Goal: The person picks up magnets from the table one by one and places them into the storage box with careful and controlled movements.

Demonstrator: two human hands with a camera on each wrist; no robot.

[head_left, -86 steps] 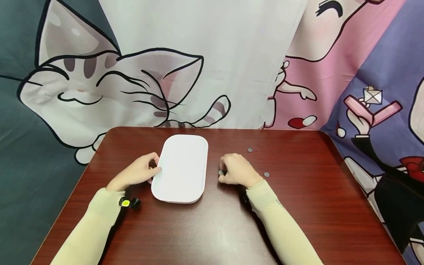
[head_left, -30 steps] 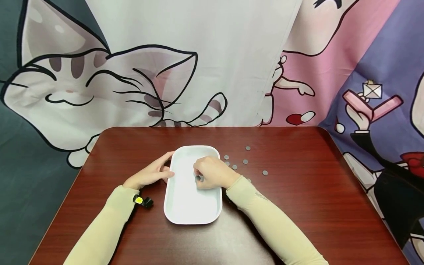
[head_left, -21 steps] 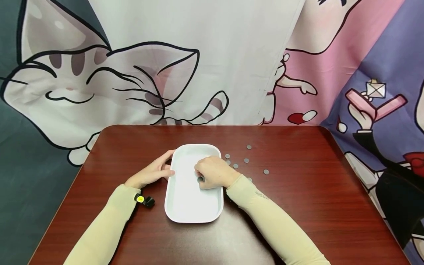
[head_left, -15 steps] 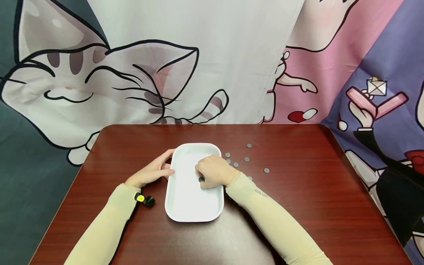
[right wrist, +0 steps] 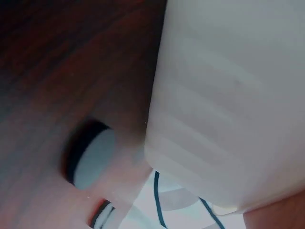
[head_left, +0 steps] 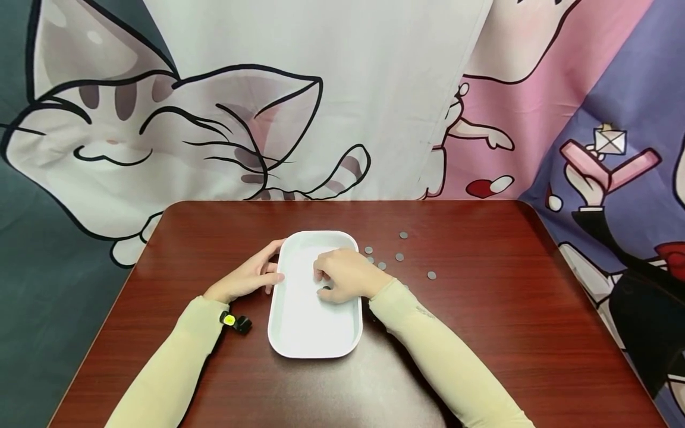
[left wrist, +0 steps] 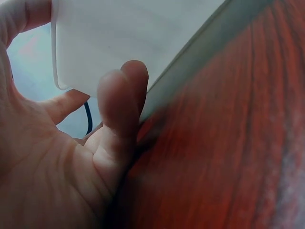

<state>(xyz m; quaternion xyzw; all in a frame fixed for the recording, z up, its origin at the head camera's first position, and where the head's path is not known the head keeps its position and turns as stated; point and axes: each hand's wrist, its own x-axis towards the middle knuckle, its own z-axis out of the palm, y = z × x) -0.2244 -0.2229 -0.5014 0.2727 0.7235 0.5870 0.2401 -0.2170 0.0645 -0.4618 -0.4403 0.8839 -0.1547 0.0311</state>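
Observation:
A white rounded tray (head_left: 313, 333) lies on the brown table. My left hand (head_left: 243, 279) is at its left side, thumb over the rim and fingers along the outer wall. In the left wrist view the thumb (left wrist: 116, 102) stands against the tray wall (left wrist: 128, 38). My right hand (head_left: 345, 274) is over the tray's middle with bent fingers, thumb and index finger parted. A dark disc (head_left: 326, 288) shows partly just above the thumb, mostly hidden by the hand. In the right wrist view, a thick grey disc (right wrist: 95, 157) with a black edge lies beside the tray (right wrist: 228, 95).
Several grey discs lie on the table right of the tray, among them a far disc (head_left: 404, 235) and a right-hand disc (head_left: 431, 275). A printed cloth (head_left: 374, 71) hangs behind the table's far edge.
My right hand moved from the table, a disc in its fingers, over the tray, and its pinch has loosened. The tray slid right and nearer to me. My left hand followed it.

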